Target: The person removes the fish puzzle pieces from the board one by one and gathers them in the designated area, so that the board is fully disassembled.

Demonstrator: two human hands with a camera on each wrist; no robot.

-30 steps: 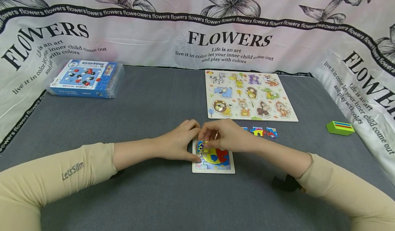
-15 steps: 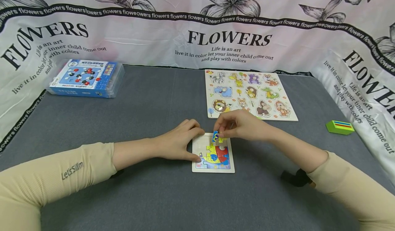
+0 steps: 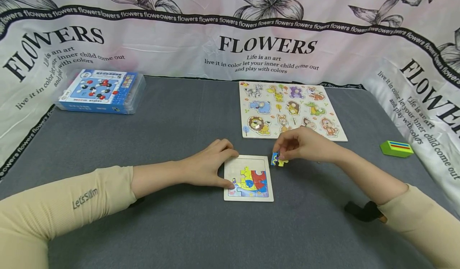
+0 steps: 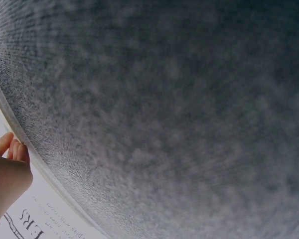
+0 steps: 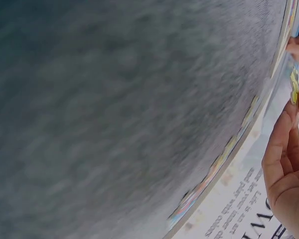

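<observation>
A small square jigsaw tray (image 3: 230,197) lies on the table, with yellow, red and blue pieces filling its lower right part and bare wood above and to the left. My left hand (image 3: 206,164) rests at its left side, thumb on the lower left edge and index finger at the top left corner. Just right of the tray, my right hand (image 3: 305,144) pinches a blue and yellow puzzle piece (image 3: 281,161) between thumb and fingers. That puzzle piece (image 5: 295,85) also shows edge-on in the right wrist view.
Behind the right hand lies a larger animal puzzle board (image 3: 292,111). A blue boxed molecule set (image 3: 98,91) stands at the back left. To the far right sits a green block (image 3: 396,149) with coloured stripes. A flower-printed cloth (image 3: 165,41) hangs behind the grey table (image 3: 172,229).
My right hand has lifted the blue and yellow puzzle piece from the tray's upper left and carried it right, past the tray's edge. The left hand has stayed in place.
</observation>
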